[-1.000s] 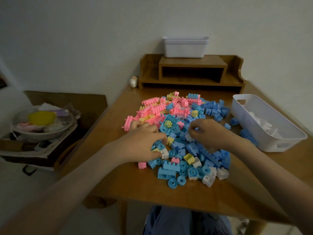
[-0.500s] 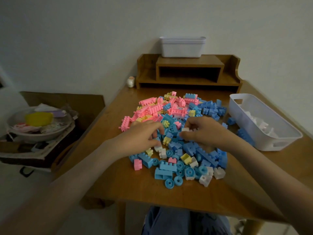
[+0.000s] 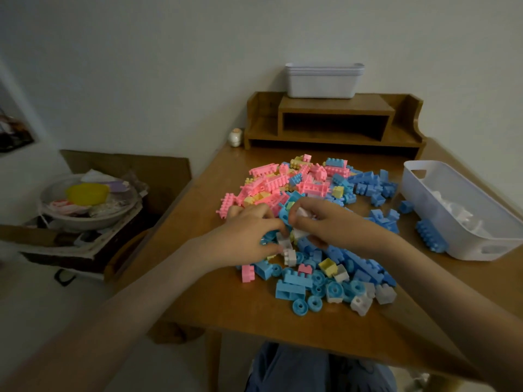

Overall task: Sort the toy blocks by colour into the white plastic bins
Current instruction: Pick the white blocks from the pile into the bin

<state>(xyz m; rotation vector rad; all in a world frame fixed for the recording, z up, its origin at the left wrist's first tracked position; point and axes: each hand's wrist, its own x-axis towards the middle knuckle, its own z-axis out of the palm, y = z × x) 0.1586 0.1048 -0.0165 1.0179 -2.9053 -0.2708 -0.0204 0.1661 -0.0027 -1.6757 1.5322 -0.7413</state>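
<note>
Fingers of right hand [image 3: 334, 224] pinch white block [image 3: 302, 213] above pile [image 3: 297, 183]; left hand [image 3: 249, 236] fingers pinch second white block [image 3: 283, 241].

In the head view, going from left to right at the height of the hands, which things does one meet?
Bowl holding a yellow object → left hand → right hand → white bin.

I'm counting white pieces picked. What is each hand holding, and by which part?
The right hand holds a white block, fingers and thumb curled round its sides. The left hand pinches a second white block by its edges, thumb against fingertip.
</note>
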